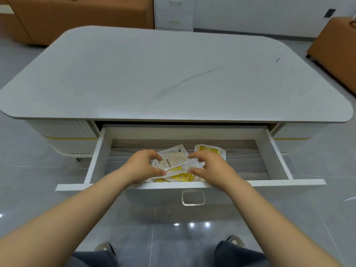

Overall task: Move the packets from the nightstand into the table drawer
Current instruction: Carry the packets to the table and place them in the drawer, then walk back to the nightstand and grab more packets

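Down at the bottom edge, dark trouser legs [92, 259] and the toes of two grey shoes [104, 246] are seen on the grey tiled floor [38, 189]. Two bare forearms are stretched forward from there, over the front edge of the open drawer [96, 151].

Inside the drawer, the left hand [141, 166] and the right hand [212, 168] are held facing each other. Their fingers and thumbs are curved into open C shapes. The pile of packets [174, 157] is caught right between them, in the middle of the drawer and close to its front edge. The top packet is clear and white with printed text, tilted, and framed by the fingertips of both hands. Yellow-printed ones are seen beneath it, against the front wall. One more yellow packet [210, 149] is partly hidden behind the right hand, nearer the back wall.

The thumb tips are set at the pile's edges. Whether anything is actually pinched or merely touched cannot be told from this view.

The drawer's wood-grain bottom is left bare towards both side walls. A metal handle [193, 197] is fixed at the middle of the drawer front. Above, the pale marbled top of the table [173, 74] is spread wide. Beyond its far edge, a brown sofa [77, 14], a white cabinet [174, 13] and a brown seat [335, 49] are seen.
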`<control>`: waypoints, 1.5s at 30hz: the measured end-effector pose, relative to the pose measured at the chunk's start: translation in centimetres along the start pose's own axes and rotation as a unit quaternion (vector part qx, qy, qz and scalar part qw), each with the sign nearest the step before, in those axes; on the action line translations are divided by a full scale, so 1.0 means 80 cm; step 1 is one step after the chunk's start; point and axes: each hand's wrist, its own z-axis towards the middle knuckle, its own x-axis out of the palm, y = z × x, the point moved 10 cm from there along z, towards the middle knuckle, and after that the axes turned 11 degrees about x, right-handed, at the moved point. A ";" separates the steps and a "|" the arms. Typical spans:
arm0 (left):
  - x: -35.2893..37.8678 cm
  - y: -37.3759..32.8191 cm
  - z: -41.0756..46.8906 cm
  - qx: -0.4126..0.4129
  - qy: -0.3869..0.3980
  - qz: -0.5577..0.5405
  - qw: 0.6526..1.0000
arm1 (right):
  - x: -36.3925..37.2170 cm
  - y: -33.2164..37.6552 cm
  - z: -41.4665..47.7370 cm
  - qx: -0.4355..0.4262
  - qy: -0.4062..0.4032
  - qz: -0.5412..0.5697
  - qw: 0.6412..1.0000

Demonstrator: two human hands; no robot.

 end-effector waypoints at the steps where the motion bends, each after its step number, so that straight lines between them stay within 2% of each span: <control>1: -0.004 -0.007 -0.007 0.006 -0.004 0.000 1.000 | -0.005 0.002 -0.010 -0.001 -0.004 0.001 1.000; 11: -0.066 -0.138 -0.139 0.122 -0.061 0.027 0.990 | -0.101 0.042 -0.161 -0.016 -0.085 -0.002 0.996; 16: -0.080 -0.190 -0.163 0.166 -0.083 0.031 0.982 | -0.140 0.049 -0.203 -0.033 -0.128 -0.014 0.991; 23: -0.102 -0.239 -0.058 0.208 -0.066 0.072 0.973 | -0.221 0.027 -0.126 0.000 -0.168 -0.140 0.976; 26: -0.136 -0.277 0.012 0.230 -0.087 0.068 0.967 | -0.280 0.022 -0.074 0.026 -0.181 -0.156 0.971; 31: -0.192 -0.346 0.083 0.231 -0.066 0.079 0.967 | -0.386 0.042 -0.033 0.058 -0.201 -0.143 0.968; 38: -0.276 -0.520 0.066 0.267 -0.023 0.104 0.958 | -0.555 0.086 -0.116 0.106 -0.217 -0.119 0.963; 45: -0.374 -0.781 -0.008 0.348 -0.004 0.139 0.927 | -0.781 0.129 -0.274 0.163 -0.269 -0.106 0.943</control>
